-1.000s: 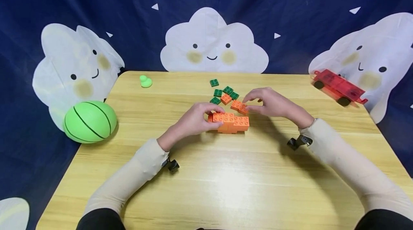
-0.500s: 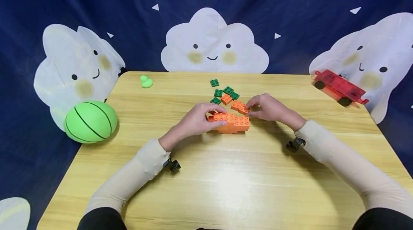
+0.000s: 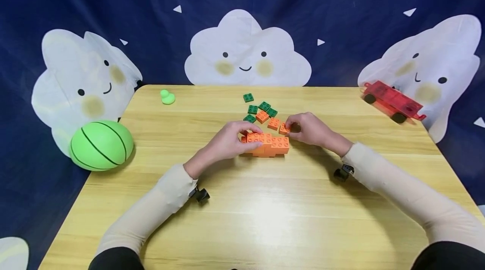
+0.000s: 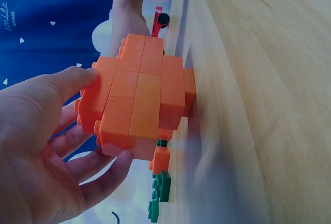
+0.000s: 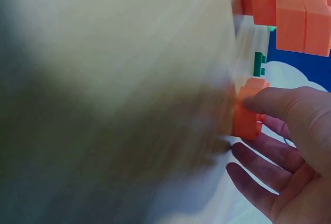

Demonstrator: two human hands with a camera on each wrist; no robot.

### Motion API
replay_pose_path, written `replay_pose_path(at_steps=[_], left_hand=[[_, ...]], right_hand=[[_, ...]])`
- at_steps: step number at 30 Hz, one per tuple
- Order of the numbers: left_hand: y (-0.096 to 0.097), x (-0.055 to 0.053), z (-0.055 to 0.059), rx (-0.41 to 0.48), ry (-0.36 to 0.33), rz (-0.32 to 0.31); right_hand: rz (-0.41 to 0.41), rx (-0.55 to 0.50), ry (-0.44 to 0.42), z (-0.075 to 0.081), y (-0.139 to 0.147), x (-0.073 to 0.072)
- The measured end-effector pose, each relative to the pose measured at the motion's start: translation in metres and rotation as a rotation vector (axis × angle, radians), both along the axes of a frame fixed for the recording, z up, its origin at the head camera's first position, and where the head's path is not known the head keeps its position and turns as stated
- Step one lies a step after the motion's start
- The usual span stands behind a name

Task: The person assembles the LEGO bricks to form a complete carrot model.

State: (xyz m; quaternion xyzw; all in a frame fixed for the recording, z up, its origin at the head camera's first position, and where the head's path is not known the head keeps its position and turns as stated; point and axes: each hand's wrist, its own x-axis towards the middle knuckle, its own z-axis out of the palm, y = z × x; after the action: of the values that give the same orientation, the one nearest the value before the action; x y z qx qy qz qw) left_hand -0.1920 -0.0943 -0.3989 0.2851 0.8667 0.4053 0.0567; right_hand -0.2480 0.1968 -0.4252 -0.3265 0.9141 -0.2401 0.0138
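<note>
My left hand [image 3: 232,139] grips the left end of a stepped block build [image 3: 270,145] made of orange toy bricks, studs up. In the left wrist view, thumb and fingers span the build [image 4: 137,92], which shows stacked layers side on. Just beyond its right end, my right hand [image 3: 312,130] pinches a small orange brick [image 3: 283,128] between thumb and fingers. The right wrist view has the thumb against the face of that brick [image 5: 244,118], close over the wood, the lower fingers spread below. Another orange brick [image 3: 273,123] lies right beside it.
Behind the build lie a third loose orange brick [image 3: 262,116] and several green bricks [image 3: 252,110]. A green toy duck [image 3: 167,97] stands at the back left, a green ball [image 3: 101,145] at the left edge. A red toy car chassis [image 3: 393,98] sits back right on the wooden table [image 3: 265,219].
My right hand has come down and left onto the small orange brick and now pinches it. A slight gap has opened between it and its orange neighbour. The left hand keeps its grip.
</note>
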Motion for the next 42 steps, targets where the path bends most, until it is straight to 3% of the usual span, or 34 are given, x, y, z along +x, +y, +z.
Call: replay_pose_path(at_steps=[6, 14, 22, 30, 42], left_hand=[[0.001, -0.001, 0.000, 0.010, -0.018, 0.000], [0.001, 0.000, -0.002, 0.032, -0.022, -0.014], [0.002, -0.001, -0.001, 0.028, -0.020, -0.014], [0.001, -0.002, 0.000, 0.031, -0.024, -0.010], [0.001, -0.002, 0.000, 0.037, -0.035, -0.008]], right_hand=[[0.016, -0.060, -0.016, 0.003, 0.004, 0.002], [0.046, -0.198, -0.009, 0.034, 0.002, 0.015], [0.196, -0.228, 0.017, 0.058, -0.010, 0.039], [0.256, -0.207, 0.067, 0.050, -0.016, 0.045], [0.250, -0.202, 0.051, 0.048, -0.020, 0.046]])
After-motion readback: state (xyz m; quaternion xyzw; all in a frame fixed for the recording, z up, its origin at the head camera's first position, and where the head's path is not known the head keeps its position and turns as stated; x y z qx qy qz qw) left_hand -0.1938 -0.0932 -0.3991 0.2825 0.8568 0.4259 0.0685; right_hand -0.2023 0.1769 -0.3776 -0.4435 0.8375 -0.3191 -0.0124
